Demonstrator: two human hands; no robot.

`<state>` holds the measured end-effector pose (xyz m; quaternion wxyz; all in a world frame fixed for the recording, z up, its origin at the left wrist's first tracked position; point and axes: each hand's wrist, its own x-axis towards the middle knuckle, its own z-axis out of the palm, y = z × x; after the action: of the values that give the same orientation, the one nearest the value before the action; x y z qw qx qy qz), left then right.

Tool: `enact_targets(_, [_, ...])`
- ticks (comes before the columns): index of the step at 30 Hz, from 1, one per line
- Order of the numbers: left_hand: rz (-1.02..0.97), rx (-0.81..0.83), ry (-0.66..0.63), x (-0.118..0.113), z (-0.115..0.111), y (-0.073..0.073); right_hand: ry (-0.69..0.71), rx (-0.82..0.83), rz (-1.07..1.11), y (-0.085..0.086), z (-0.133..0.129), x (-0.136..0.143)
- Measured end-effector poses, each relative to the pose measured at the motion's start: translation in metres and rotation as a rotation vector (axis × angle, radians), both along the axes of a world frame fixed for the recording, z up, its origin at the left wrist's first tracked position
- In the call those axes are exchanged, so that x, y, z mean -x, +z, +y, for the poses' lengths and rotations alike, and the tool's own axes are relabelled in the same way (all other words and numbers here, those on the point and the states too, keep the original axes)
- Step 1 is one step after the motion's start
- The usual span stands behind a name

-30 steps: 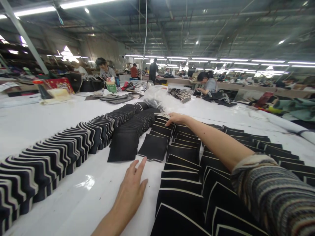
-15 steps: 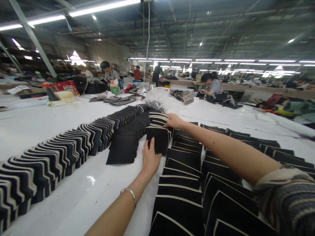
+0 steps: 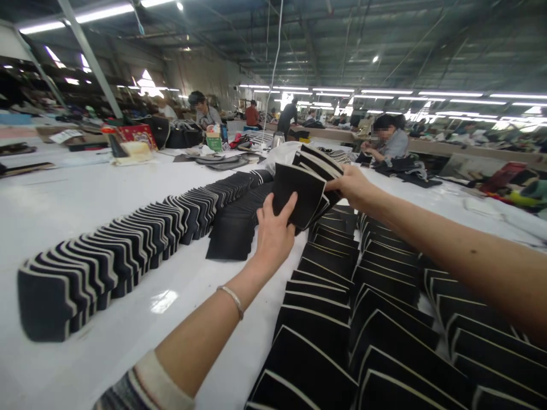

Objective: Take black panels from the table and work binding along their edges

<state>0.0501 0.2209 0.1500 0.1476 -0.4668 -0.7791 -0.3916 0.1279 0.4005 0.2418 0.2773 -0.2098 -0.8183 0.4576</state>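
Gripping a fanned stack of black pieces (image 3: 305,185) w/ both hands, lifted above white table (image 3: 85,199): left hand (image 3: 273,236) clasps front piece, right hand (image 3: 352,185) pinches back edge. Overlapped rows of pieces (image 3: 367,296) lie below.

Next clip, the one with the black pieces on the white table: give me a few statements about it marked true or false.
1. Both hands hold a bundle of black pieces lifted off the table. True.
2. The left hand lies flat on the white table. False: it holds the bundle from below.
3. The right hand grips the bundle's far side. True.
4. The left wrist is bare. False: it wears a bracelet.
5. Rows of overlapping black pieces lie under the right arm. True.
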Motion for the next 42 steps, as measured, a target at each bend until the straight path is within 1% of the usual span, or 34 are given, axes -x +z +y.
enact_targets(3, [0.124,-0.008,0.050,0.007,-0.028,0.040,0.049,0.017,0.135,0.032,-0.026,0.008])
enact_targets(5, [0.191,-0.003,0.100,0.006,-0.058,0.062,0.101,0.048,0.161,0.049,-0.051,0.009])
enact_targets(7, [0.244,0.028,0.155,-0.003,-0.100,0.076,0.149,0.108,0.133,0.056,-0.082,0.006])
enact_targets(8, [0.267,0.054,0.178,-0.011,-0.124,0.079,0.188,0.144,0.099,0.056,-0.099,0.003])
enact_targets(9, [0.293,0.085,0.195,-0.022,-0.149,0.079,0.237,0.179,0.056,0.051,-0.117,0.000])
enact_targets(10, [0.317,0.115,0.209,-0.034,-0.174,0.075,0.295,0.211,-0.001,0.043,-0.136,-0.005])
enact_targets(11, [0.340,0.143,0.221,-0.048,-0.199,0.068,0.369,0.229,-0.070,0.031,-0.154,-0.009])
enact_targets(12, [0.359,0.170,0.236,-0.063,-0.222,0.057,0.424,0.237,-0.126,0.017,-0.173,-0.013])
enact_targets(14, [0.362,0.243,0.289,-0.093,-0.259,0.027,0.493,0.240,-0.228,-0.019,-0.208,-0.020])
enact_targets(16, [0.322,0.369,0.369,-0.119,-0.283,-0.010,0.543,0.216,-0.346,-0.057,-0.237,-0.025])
enact_targets(18, [0.289,0.491,0.440,-0.135,-0.294,-0.044,0.564,0.149,-0.444,-0.089,-0.255,-0.028])
enact_targets(19, [0.286,0.527,0.466,-0.140,-0.296,-0.058,0.552,0.099,-0.470,-0.101,-0.260,-0.030])
enact_targets(20, [0.292,0.545,0.472,-0.143,-0.297,-0.067,0.523,0.042,-0.481,-0.108,-0.261,-0.032])
enact_targets(21, [0.300,0.550,0.475,-0.144,-0.297,-0.074,0.481,-0.026,-0.472,-0.110,-0.261,-0.035])
enact_targets(22, [0.311,0.542,0.471,-0.143,-0.296,-0.077,0.437,-0.097,-0.448,-0.108,-0.261,-0.038])
enact_targets(24, [0.338,0.507,0.456,-0.140,-0.295,-0.078,0.353,-0.241,-0.366,-0.094,-0.260,-0.047])
enact_targets(26, [0.375,0.450,0.434,-0.134,-0.294,-0.077,0.304,-0.360,-0.289,-0.073,-0.265,-0.063])
enact_targets(28, [0.406,0.364,0.423,-0.129,-0.292,-0.078,0.324,-0.436,-0.266,-0.058,-0.278,-0.085])
enact_targets(29, [0.406,0.314,0.431,-0.126,-0.291,-0.079,0.364,-0.461,-0.274,-0.055,-0.288,-0.098])
enact_targets(30, [0.396,0.266,0.445,-0.123,-0.290,-0.081,0.423,-0.479,-0.289,-0.056,-0.299,-0.112])
enact_targets(31, [0.379,0.222,0.466,-0.120,-0.288,-0.084,0.493,-0.507,-0.301,-0.060,-0.311,-0.127])
enact_targets(33, [0.345,0.138,0.502,-0.117,-0.286,-0.087,0.624,-0.595,-0.302,-0.079,-0.334,-0.155])
enact_targets(34, [0.334,0.101,0.510,-0.115,-0.286,-0.088,0.713,-0.730,-0.278,-0.091,-0.344,-0.168])
enact_targets(35, [0.326,0.071,0.509,-0.114,-0.286,-0.089,0.774,-0.811,-0.248,-0.104,-0.351,-0.179])
enact_targets(37, [0.317,0.026,0.482,-0.113,-0.289,-0.086,0.778,-0.871,-0.216,-0.126,-0.357,-0.193])
enact_targets(38, [0.317,0.009,0.465,-0.112,-0.292,-0.084,0.762,-0.877,-0.203,-0.134,-0.357,-0.196])
enact_targets(40, [0.321,-0.032,0.446,-0.110,-0.298,-0.078,0.725,-0.896,-0.182,-0.145,-0.350,-0.192])
enact_targets(42, [0.316,-0.087,0.459,-0.107,-0.306,-0.072,0.701,-0.926,-0.153,-0.151,-0.337,-0.180])
